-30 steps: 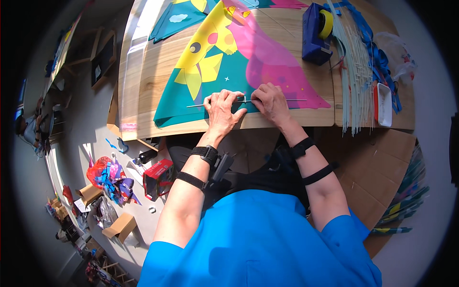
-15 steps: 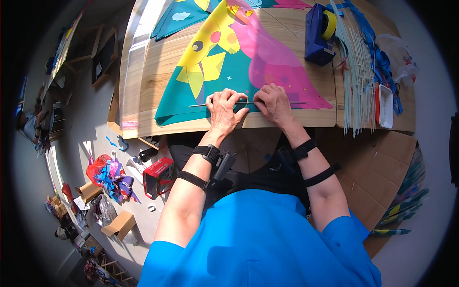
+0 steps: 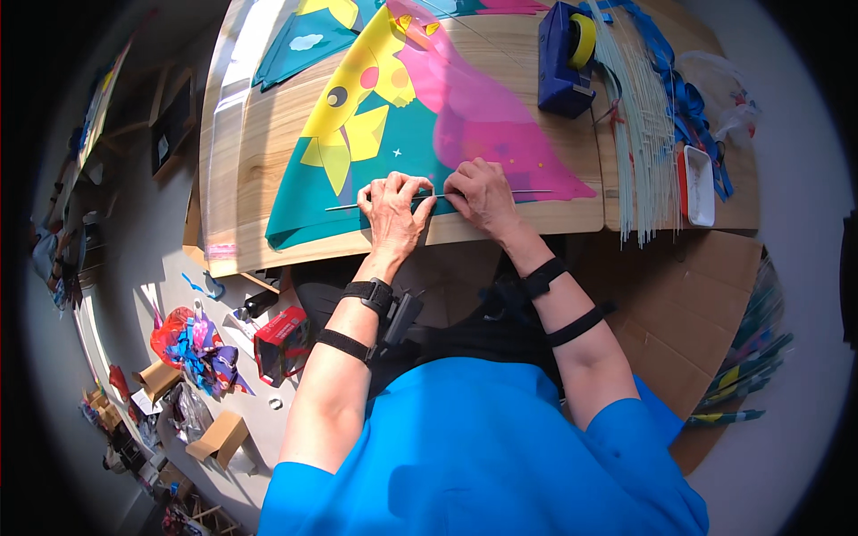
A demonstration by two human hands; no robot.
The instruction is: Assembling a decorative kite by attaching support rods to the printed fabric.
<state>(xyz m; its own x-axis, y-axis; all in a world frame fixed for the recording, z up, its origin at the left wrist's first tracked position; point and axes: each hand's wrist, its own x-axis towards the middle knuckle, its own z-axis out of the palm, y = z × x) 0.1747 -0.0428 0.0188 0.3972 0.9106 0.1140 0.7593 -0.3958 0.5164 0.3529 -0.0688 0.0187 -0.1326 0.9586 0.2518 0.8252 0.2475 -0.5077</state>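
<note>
A triangular kite cloth (image 3: pixel 500 134) in green, pink and yellow is spread over the wooden table (image 3: pixel 255 147). Across its near part runs a thin grey rod (image 3: pixel 534 191), roughly parallel to the table's front edge. My left hand (image 3: pixel 393 213) pinches the rod a little left of its middle, thumb pointing toward the other hand. Close to its right, my right hand (image 3: pixel 484 198) also grips the rod between thumb and fingers. A short stretch of rod shows between the two hands; the fingertips partly hide what lies there.
A blue tape dispenser (image 3: pixel 560 67) stands at the far right, beside a bundle of thin white rods (image 3: pixel 639 143). Blue ribbon (image 3: pixel 686 98) and a red-and-white tray (image 3: pixel 700 186) lie further right. More kite cloth (image 3: pixel 299 49) lies at the back. Cardboard (image 3: pixel 666 304) is below right.
The whole view has shifted slightly, so the table and its things appear further left. Both hands keep their hold on the rod, with barely any movement against the cloth.
</note>
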